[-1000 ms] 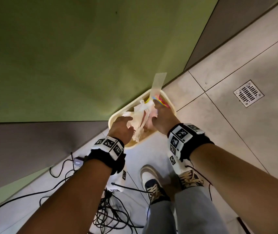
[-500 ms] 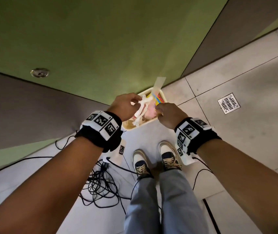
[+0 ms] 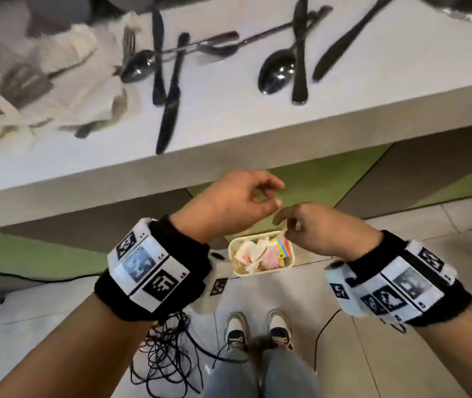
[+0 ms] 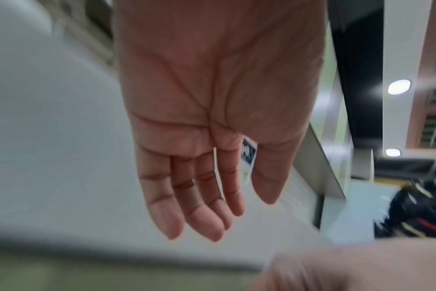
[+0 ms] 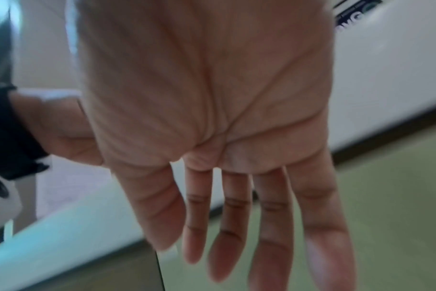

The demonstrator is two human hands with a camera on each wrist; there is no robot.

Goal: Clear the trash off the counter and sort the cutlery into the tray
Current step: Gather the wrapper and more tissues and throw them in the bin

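Observation:
Both my hands hover just below the white counter's front edge [image 3: 229,150], above a cream bin [image 3: 260,273] on the floor that holds crumpled paper and a colourful wrapper [image 3: 282,248]. My left hand [image 3: 266,193] and right hand [image 3: 286,222] are empty; the wrist views show the left palm [image 4: 207,196] and the right palm [image 5: 236,216] with fingers relaxed and nearly straight. On the counter lie dark cutlery: a knife [image 3: 168,110], a spoon [image 3: 276,70], another knife [image 3: 299,50], a second spoon [image 3: 138,66] and a fork [image 3: 214,48]. Crumpled napkins [image 3: 71,81] lie at the left.
A tangle of black cables [image 3: 166,354] lies on the tiled floor left of my shoes [image 3: 237,331]. Green and grey cabinet fronts [image 3: 329,179] run under the counter. The bin stands against them, directly in front of my feet.
Both hands let go of the paper trash, which now lies in the bin, and rose toward the counter edge. My view lifted, bringing the counter and cutlery into sight.

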